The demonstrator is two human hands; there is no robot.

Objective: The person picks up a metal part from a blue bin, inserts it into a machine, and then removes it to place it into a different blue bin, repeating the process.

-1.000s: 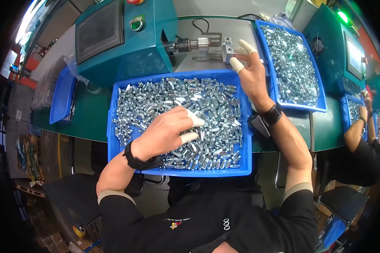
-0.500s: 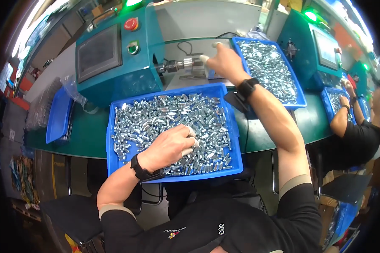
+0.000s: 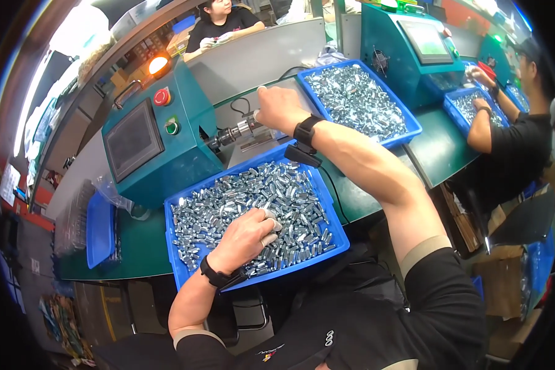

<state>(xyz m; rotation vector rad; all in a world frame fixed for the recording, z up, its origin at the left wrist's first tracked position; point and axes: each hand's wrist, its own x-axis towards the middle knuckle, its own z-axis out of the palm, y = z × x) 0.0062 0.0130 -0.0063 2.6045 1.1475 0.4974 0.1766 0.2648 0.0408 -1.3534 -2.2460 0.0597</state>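
My left hand [image 3: 244,238] rests in a blue tray [image 3: 171,254] heaped with small shiny metal fittings [image 3: 225,196]. Its fingers, with pale covers on the tips, are curled together among the pieces; what they pinch is hidden. Beyond the tray, my right hand [image 3: 282,110] is at the end of a metal chuck [image 3: 233,134] that juts from a teal machine [image 3: 157,126]. The fingers there are bent and closed, and the hand itself hides anything in them. Dark bands circle both wrists.
A second blue tray [image 3: 411,132] of metal pieces stands right of my right arm. An upright blue tray [image 3: 98,237] is at the left. Another teal machine [image 3: 388,49] stands farther right, where a co-worker [image 3: 518,139] sits. Another person [image 3: 228,26] is behind the partition.
The view has turned, so the bench looks tilted and people show more. The machine's lamp has gone from green to orange. My right hand's fingers have closed in at the chuck's end; my left stays in the tray.
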